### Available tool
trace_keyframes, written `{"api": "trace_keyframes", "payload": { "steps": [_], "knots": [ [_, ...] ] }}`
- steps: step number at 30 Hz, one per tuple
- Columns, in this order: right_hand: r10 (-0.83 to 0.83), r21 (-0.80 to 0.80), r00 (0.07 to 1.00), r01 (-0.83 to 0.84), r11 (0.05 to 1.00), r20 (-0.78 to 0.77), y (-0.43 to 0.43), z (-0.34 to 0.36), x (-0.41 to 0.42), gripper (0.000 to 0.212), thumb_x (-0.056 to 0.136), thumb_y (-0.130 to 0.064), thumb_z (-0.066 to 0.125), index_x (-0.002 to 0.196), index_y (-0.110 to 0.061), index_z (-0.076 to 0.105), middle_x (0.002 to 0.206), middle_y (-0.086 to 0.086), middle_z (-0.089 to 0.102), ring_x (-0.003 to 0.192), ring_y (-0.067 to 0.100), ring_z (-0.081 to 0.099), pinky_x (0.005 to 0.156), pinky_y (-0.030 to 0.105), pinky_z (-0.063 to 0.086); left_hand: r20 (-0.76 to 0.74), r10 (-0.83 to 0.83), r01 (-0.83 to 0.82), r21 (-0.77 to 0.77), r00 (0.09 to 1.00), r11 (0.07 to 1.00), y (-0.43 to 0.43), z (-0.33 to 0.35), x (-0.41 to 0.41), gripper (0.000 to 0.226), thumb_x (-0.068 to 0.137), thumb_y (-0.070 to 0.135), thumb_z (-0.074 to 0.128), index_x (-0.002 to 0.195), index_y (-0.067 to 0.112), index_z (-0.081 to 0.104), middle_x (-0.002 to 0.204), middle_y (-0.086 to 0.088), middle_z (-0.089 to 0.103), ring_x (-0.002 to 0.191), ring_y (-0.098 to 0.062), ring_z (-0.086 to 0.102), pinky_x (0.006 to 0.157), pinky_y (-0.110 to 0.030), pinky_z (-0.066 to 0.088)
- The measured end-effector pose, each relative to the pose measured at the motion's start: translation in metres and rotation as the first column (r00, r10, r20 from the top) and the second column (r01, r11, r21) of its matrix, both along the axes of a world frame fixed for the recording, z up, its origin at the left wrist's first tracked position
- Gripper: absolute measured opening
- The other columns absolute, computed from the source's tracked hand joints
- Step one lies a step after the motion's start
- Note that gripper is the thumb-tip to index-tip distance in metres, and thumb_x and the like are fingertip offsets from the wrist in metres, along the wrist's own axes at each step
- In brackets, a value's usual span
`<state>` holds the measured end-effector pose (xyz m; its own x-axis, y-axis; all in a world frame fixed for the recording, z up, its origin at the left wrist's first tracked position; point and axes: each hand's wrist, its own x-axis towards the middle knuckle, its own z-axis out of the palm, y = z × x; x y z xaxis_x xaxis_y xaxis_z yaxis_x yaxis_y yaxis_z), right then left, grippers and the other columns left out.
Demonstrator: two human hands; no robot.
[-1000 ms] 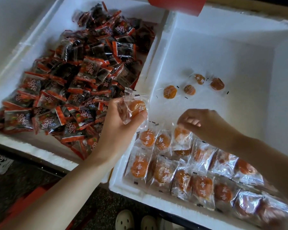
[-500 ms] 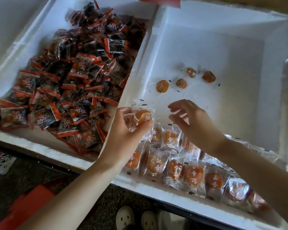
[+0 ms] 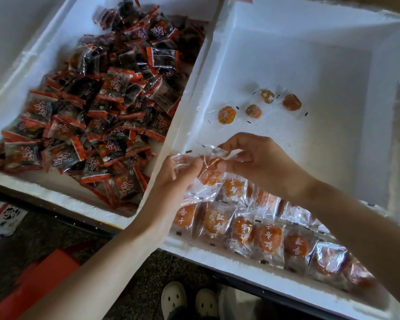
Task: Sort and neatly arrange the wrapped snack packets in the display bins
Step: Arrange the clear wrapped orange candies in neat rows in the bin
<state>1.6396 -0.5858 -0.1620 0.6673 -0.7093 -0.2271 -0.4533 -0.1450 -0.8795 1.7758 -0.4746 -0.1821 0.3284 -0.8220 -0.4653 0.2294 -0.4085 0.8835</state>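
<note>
Clear-wrapped orange packet [image 3: 208, 176] at frame centre, held by both hands: left hand [image 3: 174, 181] grips it from the left, right hand [image 3: 263, 163] pinches its top edge from the right. Wrapper crumpled, long axis unclear. Laid rows of orange packets [image 3: 267, 237] sit just below it and run toward lower right along the white foam bin [image 3: 333, 54] front wall. Likely placement is straight down, with the right hand nearer. Four loose packets [image 3: 226, 115] lie well apart, up-frame.

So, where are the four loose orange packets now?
Head view: the four loose orange packets lie mid-floor in the right foam bin, beyond the right hand, apart from the arranged rows.
</note>
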Motion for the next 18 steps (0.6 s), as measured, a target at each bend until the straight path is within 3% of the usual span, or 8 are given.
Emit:
{"api": "trace_keyframes", "payload": {
  "steps": [2, 5, 8, 12, 14, 18],
  "knots": [
    [-0.027, 0.062, 0.998, 0.023, 0.998, 0.053, -0.004, 0.002, 0.000, 0.014, 0.080, -0.018, 0.070, 0.087, -0.020, 0.059, 0.092, -0.008, 0.069, 0.081, 0.012, 0.068, 0.073, 0.022, 0.056, 0.022, 0.059, -0.058, -0.017, 0.998, 0.998, 0.002, 0.001, 0.003, 0.047, 0.063, 0.055, 0.074, 0.101, 0.032, 0.059, 0.115, -0.001, 0.064, 0.113, -0.018, 0.060, 0.105, -0.054, 0.041],
    [-0.114, 0.116, 0.987, 0.101, 0.988, 0.113, -0.013, 0.001, 0.000, 0.012, 0.084, -0.012, 0.065, 0.087, -0.015, 0.054, 0.081, 0.000, 0.071, 0.067, 0.007, 0.068, 0.064, 0.013, 0.052, 0.057, 0.159, -0.155, -0.071, 0.986, 0.985, 0.003, 0.001, 0.009, 0.039, 0.077, 0.042, 0.070, 0.106, 0.020, 0.057, 0.103, 0.003, 0.070, 0.105, -0.017, 0.066, 0.102, -0.052, 0.046],
    [-0.126, 0.052, 0.991, 0.123, 0.991, 0.052, -0.017, -0.010, 0.002, 0.014, 0.085, -0.012, 0.065, 0.085, -0.017, 0.052, 0.078, -0.003, 0.068, 0.063, 0.001, 0.066, 0.059, 0.010, 0.050, 0.158, 0.219, -0.204, -0.106, 0.963, 0.973, 0.004, 0.006, 0.015, 0.029, 0.081, 0.036, 0.065, 0.103, 0.021, 0.055, 0.106, 0.004, 0.068, 0.105, -0.014, 0.063, 0.104, -0.050, 0.045],
    [0.082, -0.107, 0.988, -0.096, 0.990, -0.129, -0.011, -0.032, 0.010, 0.016, 0.085, -0.018, 0.066, 0.091, -0.024, 0.053, 0.088, -0.016, 0.063, 0.081, -0.001, 0.063, 0.079, 0.014, 0.051, 0.195, 0.287, -0.261, -0.149, 0.938, 0.954, 0.003, 0.008, 0.021, 0.049, 0.068, 0.052, 0.068, 0.098, 0.017, 0.051, 0.113, -0.021, 0.061, 0.106, -0.035, 0.060, 0.100, -0.059, 0.043],
    [0.172, -0.190, 0.967, -0.208, 0.960, -0.188, -0.010, -0.040, 0.014, 0.013, 0.088, -0.015, 0.063, 0.099, -0.020, 0.057, 0.095, -0.011, 0.066, 0.092, 0.003, 0.063, 0.091, 0.024, 0.050, 0.203, 0.274, -0.246, -0.152, 0.940, 0.957, 0.003, 0.008, 0.021, 0.056, 0.065, 0.056, 0.065, 0.100, 0.015, 0.051, 0.119, -0.027, 0.057, 0.110, -0.041, 0.056, 0.101, -0.060, 0.042],
    [0.227, -0.340, 0.925, -0.328, 0.882, -0.303, -0.015, -0.039, 0.015, 0.015, 0.094, -0.021, 0.055, 0.108, -0.017, 0.057, 0.110, -0.002, 0.069, 0.099, 0.016, 0.066, 0.088, 0.033, 0.051, 0.237, 0.223, -0.191, -0.150, 0.946, 0.970, 0.005, 0.001, 0.022, 0.033, 0.081, 0.041, 0.062, 0.100, 0.017, 0.052, 0.117, -0.023, 0.060, 0.107, -0.034, 0.058, 0.102, -0.054, 0.043]
  ]
}}
